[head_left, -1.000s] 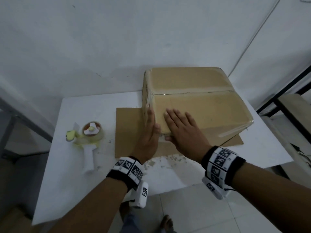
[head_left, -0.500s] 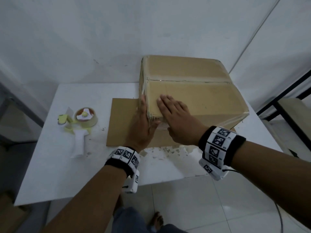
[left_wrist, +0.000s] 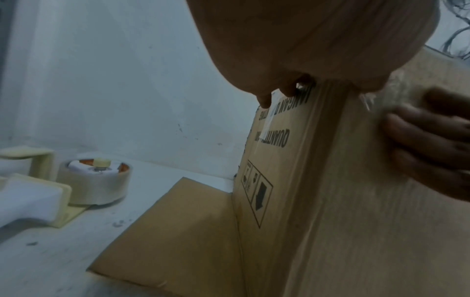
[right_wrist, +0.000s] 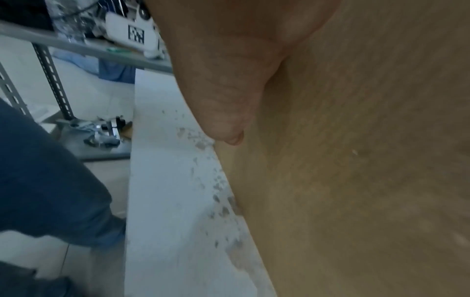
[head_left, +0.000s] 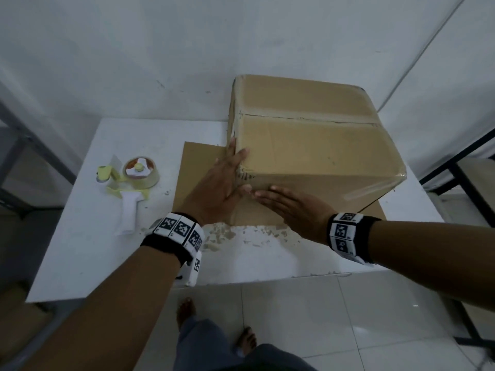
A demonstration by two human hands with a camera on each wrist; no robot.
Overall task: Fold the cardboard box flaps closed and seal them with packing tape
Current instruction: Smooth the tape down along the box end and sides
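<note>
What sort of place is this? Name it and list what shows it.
Probably a small packing or storage workroom: a taped cardboard box on a scuffed white table, a tape dispenser beside it, and slotted metal shelving holding clutter in the right wrist view.

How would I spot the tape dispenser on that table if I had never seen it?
Start at the white table and the big cardboard box both hands press. Look left, past the flat cardboard sheet under the box. The tape dispenser lies alone there: a pale roll on a yellowish frame with a white handle, the only non-cardboard item.
</note>
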